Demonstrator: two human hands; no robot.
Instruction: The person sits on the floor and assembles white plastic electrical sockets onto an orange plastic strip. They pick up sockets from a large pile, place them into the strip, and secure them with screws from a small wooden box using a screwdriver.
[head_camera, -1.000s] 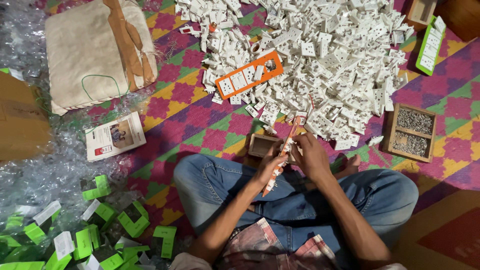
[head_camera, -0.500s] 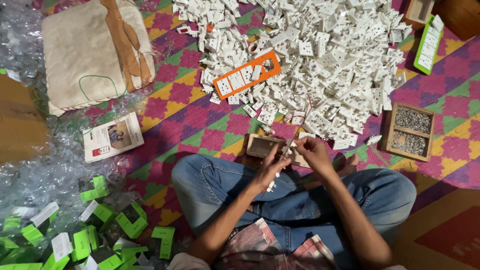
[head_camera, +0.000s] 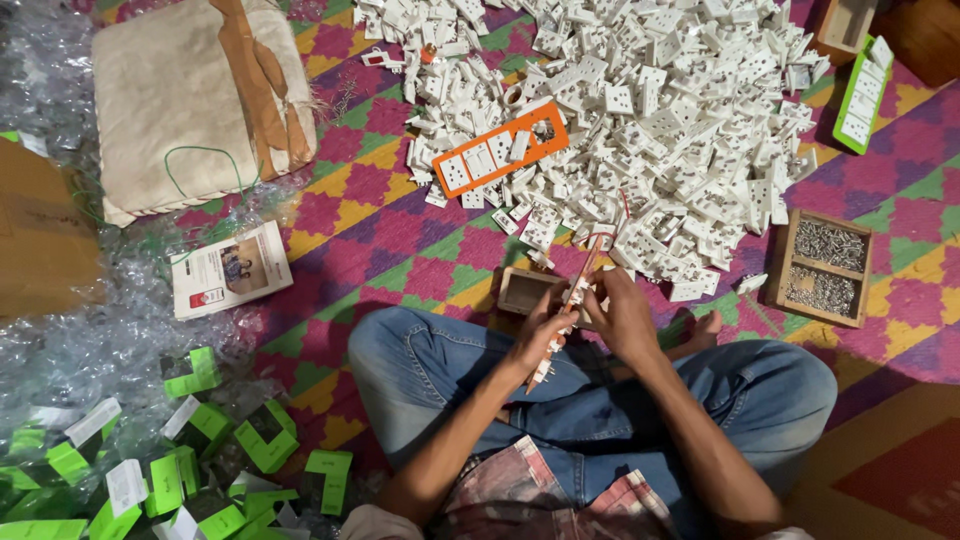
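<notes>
The person sits cross-legged on a patterned woven mat (head_camera: 400, 240) of purple, yellow and green. Both hands meet over the lap around a long, narrow orange-and-white plastic socket strip (head_camera: 566, 310), which runs slantwise from beside the left knuckles up toward the heap ahead. The left hand (head_camera: 538, 338) wraps the lower half of the strip, fingers curled closed around it. The right hand (head_camera: 622, 315) presses against the upper half from the other side, fingers bent over it; whether it clamps the strip or only steadies it, I cannot tell.

Just beyond the hands, partly hidden by them, lies a small open wooden box (head_camera: 525, 290). Farther ahead of the grip spreads a large heap of white plastic socket pieces (head_camera: 660, 120), with a flat orange frame holding white sockets (head_camera: 498, 150) lying on its near left edge. To the right of the hands, well apart, stands a wooden two-compartment tray of small metal screws (head_camera: 820, 265). Far to the left lie a small printed booklet (head_camera: 230, 270) and scattered green-and-white card packs (head_camera: 200, 460).
</notes>
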